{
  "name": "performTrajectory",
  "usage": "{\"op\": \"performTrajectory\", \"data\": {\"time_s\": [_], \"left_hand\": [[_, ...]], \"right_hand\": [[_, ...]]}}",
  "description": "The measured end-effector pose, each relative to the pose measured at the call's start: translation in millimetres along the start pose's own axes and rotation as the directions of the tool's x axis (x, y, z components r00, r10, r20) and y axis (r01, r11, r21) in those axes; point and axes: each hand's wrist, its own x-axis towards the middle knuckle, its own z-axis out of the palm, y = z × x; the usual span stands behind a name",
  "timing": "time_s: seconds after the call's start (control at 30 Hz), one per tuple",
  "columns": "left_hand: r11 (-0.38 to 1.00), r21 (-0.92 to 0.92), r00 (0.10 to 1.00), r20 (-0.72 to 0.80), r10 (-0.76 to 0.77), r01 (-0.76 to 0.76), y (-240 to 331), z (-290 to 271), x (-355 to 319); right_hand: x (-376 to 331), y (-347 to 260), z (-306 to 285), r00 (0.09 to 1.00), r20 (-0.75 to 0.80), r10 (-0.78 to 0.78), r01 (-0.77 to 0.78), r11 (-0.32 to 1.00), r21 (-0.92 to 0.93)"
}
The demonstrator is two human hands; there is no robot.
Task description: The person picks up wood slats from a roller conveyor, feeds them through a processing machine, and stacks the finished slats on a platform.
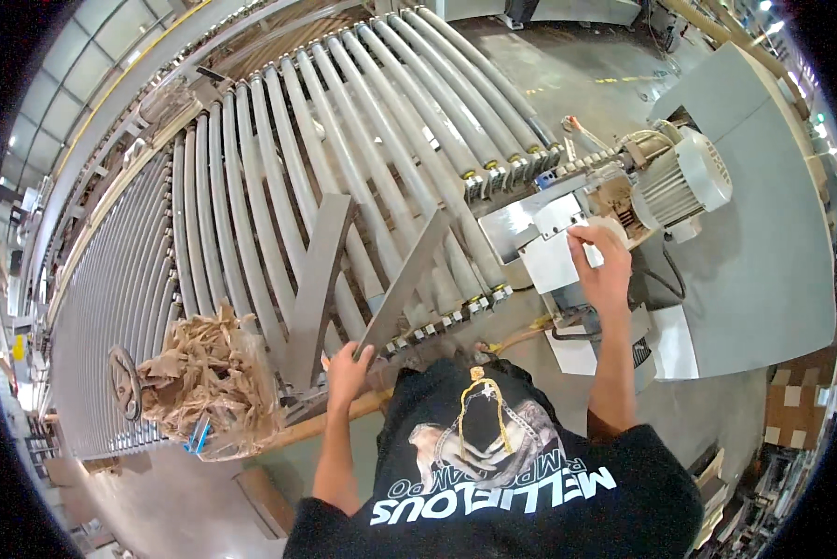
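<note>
Two long grey-brown board strips lie slanted across the rollers, spread like a V. My left hand is at their lower ends, its fingers closed round the near end of the right strip. The left strip rests just beside that hand, and I cannot tell whether a finger touches it. On the right, my right hand is raised over a metal plate of the machine, thumb and fingertips pinched together. Whatever lies in that pinch, if anything, is too small to make out.
A roller conveyor fills the middle and left. Crumpled brown paper in clear plastic sits at its near left corner. A grey motor stands beyond my right hand, next to a large grey curved surface.
</note>
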Motion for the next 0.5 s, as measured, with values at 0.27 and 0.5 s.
{"op": "performTrajectory", "data": {"time_s": [0.27,0.5], "left_hand": [[0.944,0.291,0.8,-0.598,0.054,0.153,-30.6,7.6,-35.9],[0.957,0.254,0.764,-0.643,0.059,0.139,-75.6,21.8,34.5]], "right_hand": [[4.7,15.1,24.1,0.985,0.162,-0.056,0.037,0.992,0.123],[-11.2,32.9,32.3,0.988,0.139,0.07,-0.109,0.949,0.296]]}}
